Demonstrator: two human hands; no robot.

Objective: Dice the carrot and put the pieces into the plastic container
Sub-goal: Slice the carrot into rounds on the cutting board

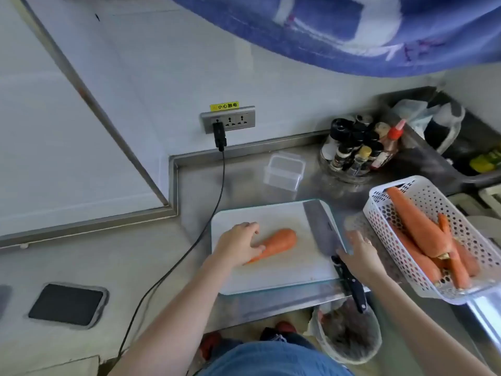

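A whole orange carrot [276, 244] lies on the white cutting board [284, 275]. My left hand [238, 246] rests over its thin end with the fingers loosely bent on it. A cleaver [322, 232] lies flat along the board's right side, its black handle [351, 286] sticking out over the counter's front edge. My right hand [357, 256] hovers at the base of the blade, fingers straight, holding nothing. An empty clear plastic container [284, 172] stands behind the board.
A white perforated basket [406, 256] with several carrots sits at the right. A rack of seasoning bottles [357, 150] stands at the back. A black cable [189, 245] runs from the wall socket past the board. A bin [347, 335] is below the counter.
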